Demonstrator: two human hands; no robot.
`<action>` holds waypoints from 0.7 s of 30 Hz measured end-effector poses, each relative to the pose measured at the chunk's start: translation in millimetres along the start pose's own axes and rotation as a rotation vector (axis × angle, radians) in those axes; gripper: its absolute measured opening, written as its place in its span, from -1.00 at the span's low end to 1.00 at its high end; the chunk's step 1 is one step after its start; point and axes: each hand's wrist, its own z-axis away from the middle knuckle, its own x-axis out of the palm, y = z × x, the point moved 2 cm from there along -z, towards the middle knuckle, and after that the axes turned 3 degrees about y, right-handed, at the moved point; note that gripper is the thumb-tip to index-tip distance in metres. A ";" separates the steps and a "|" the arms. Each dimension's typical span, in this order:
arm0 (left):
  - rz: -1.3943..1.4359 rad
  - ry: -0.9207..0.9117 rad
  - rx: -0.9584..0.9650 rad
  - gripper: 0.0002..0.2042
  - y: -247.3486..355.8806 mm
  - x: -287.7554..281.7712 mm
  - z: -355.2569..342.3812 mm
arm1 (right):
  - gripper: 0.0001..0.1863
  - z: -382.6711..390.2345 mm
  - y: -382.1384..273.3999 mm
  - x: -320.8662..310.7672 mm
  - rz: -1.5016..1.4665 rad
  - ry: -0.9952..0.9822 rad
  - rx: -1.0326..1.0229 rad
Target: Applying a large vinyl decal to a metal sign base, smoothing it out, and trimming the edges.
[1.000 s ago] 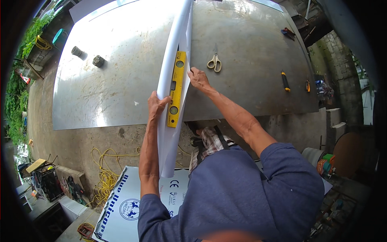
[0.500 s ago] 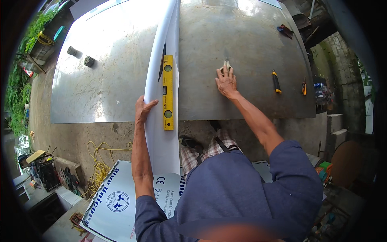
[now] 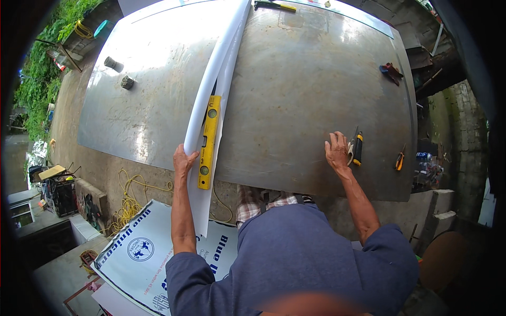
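Note:
My left hand [image 3: 184, 159] is closed on the near end of a long white rolled sheet [image 3: 208, 100], thumb toward a yellow spirit level [image 3: 209, 145]. The level lies lengthwise along the sheet, over its flatter part. My right hand [image 3: 336, 150] rests low over the right of the metal-topped table [image 3: 295, 100], fingers spread and holding nothing that I can see. Just right of it are scissors [image 3: 351, 151] with pale handles and blades pointing away. A black and yellow utility knife [image 3: 358, 149] lies right against them.
An orange and black tool [image 3: 400, 160] and a dark red and black item [image 3: 391, 72] lie farther right. Two dark cylinders [image 3: 127, 82] stand on the table's left. A black and yellow tool [image 3: 275, 6] lies at the far edge. Yellow cord [image 3: 129, 210] and a printed panel [image 3: 142, 258] are below.
My right hand has come nearer and to the right with the scissors, now lying beside the knife, released. The view has shifted; my left hand still grips the sheet.

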 end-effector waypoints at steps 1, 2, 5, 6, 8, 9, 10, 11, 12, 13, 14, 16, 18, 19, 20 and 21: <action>-0.095 0.052 0.011 -0.44 3.5 0.3 4.2 | -0.65 -16.1 -8.9 5.2 -0.169 -0.053 -0.002; -0.101 0.056 -0.012 -0.44 7.9 4.2 2.5 | -0.68 -33.9 -21.3 11.7 -0.295 -0.038 -0.018; -0.279 0.183 0.039 -0.34 36.0 9.2 3.6 | -0.68 -71.5 -81.2 15.9 -0.409 -0.083 -0.083; -0.294 0.242 0.094 -0.28 48.1 11.4 -4.4 | -0.67 -84.0 -100.4 29.0 -0.466 -0.118 -0.090; -0.310 0.303 0.110 -0.22 62.3 15.7 -14.5 | -0.62 -99.0 -147.4 46.6 -0.508 -0.222 -0.108; -0.275 0.323 0.138 -0.20 68.2 16.4 -23.3 | -0.56 -108.2 -175.8 48.5 -0.492 -0.280 -0.115; -0.241 0.331 0.170 -0.17 67.7 18.2 -21.4 | -0.47 -116.8 -200.2 52.2 -0.501 -0.338 -0.050; -0.238 0.326 0.151 -0.17 62.4 18.7 -19.6 | -0.38 -127.6 -224.5 59.8 -0.508 -0.388 0.018; -0.247 0.310 0.134 -0.19 59.8 19.5 -27.7 | -0.27 -135.1 -247.2 77.0 -0.542 -0.453 0.075; -0.255 0.290 0.112 -0.20 57.3 22.9 -34.0 | -0.16 -140.5 -264.3 94.5 -0.571 -0.523 0.134; -0.190 0.317 0.101 -0.24 56.9 23.0 -36.9 | -0.16 -146.5 -278.1 107.2 -0.558 -0.547 0.128; -0.167 0.259 0.081 -0.28 74.1 23.4 -48.4 | -0.03 -154.9 -292.4 134.1 -0.619 -0.675 0.298; -0.157 0.219 0.042 -0.32 71.2 20.6 -54.2 | 0.01 -163.9 -306.7 142.4 -0.579 -0.640 0.303; -0.141 0.197 0.051 -0.36 68.3 21.2 -59.0 | 0.01 -169.2 -314.8 146.5 -0.569 -0.667 0.288; -0.124 0.176 0.063 -0.39 63.5 19.2 -59.7 | 0.01 -173.2 -322.4 149.4 -0.557 -0.669 0.282; -0.123 0.177 0.036 -0.39 56.4 17.2 -59.3 | 0.01 -177.6 -327.9 151.3 -0.543 -0.668 0.274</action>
